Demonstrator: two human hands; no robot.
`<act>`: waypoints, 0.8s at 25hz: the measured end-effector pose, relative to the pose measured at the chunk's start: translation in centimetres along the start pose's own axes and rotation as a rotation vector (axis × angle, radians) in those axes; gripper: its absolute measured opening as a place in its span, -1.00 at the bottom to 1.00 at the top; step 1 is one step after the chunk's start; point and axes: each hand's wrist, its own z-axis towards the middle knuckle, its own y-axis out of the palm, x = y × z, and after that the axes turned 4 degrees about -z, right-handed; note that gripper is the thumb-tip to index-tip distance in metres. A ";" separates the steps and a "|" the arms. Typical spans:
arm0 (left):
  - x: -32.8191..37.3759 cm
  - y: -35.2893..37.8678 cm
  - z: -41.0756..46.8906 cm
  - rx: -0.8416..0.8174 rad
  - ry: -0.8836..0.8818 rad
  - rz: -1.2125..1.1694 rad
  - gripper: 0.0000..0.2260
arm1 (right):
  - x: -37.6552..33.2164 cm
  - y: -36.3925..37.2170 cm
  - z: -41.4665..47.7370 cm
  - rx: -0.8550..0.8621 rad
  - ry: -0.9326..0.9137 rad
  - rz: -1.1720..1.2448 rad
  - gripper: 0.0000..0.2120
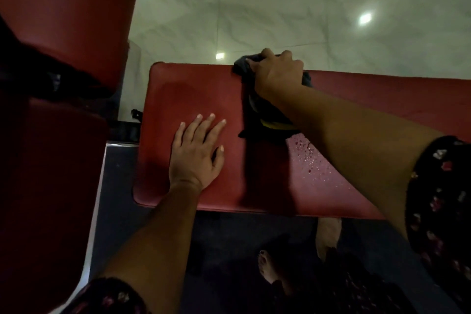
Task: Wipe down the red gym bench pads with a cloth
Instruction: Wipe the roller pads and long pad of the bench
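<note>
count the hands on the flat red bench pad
2. The left hand lies flat near the left end of the pad; the right hand grips the dark cloth at its far edge. None hidden.

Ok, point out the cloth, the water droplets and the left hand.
cloth (254,111): head view, its dark lower fold.
water droplets (307,154): head view, middle of the wet patch.
left hand (196,157): head view, back of the hand.

Flat left hand (196,154) (right hand (276,75) curled)
</note>
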 end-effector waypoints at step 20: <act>0.6 -1.9 0.2 -0.107 -0.011 0.033 -0.43 | -3.3 9.4 -27.7 -0.177 -0.101 -0.055 -0.33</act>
